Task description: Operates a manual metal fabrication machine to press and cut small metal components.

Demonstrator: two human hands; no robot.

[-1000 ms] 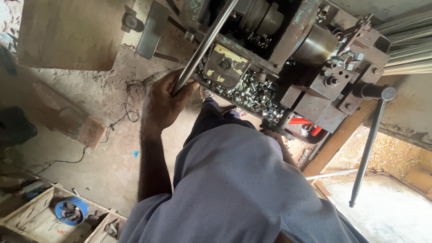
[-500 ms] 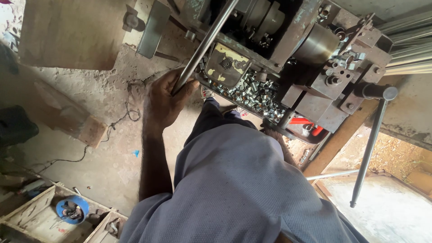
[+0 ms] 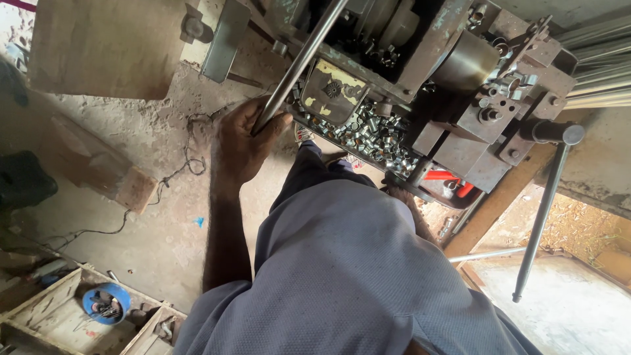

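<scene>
1. The left hand [image 3: 240, 141] is wrapped around the low end of a long metal bar [image 3: 299, 66]. Its fingers [image 3: 266, 125] are curled tight on the bar, most likely to keep it steady.
2. The bar slants up from the hand to the top of the picture and passes over the edge of a big old machine [image 3: 460, 98]. Held at its end like this, it looks like a handle or lever for the machine.
3. The right hand is mostly hidden behind the person's grey shirt [image 3: 348, 276]. Only a bit of the arm [image 3: 411, 213] shows, reaching toward the underside of the machine. I cannot tell if those fingers are spread or pressed together.
4. A heap of small shiny metal rings [image 3: 371, 135] lies in a tray on the machine, just beside the left hand. The tray seems to catch them so they do not roll away.
5. A thin dark rod [image 3: 542, 217] hangs down from a knob on the right side of the machine.
6. The floor [image 3: 164, 197] is dusty, with a thin wire [image 3: 181, 167] lying loose on it.
7. A wooden box [image 3: 59, 315] sits at the bottom left, with a blue tub [image 3: 105, 304] of small bits inside it to keep them together.
</scene>
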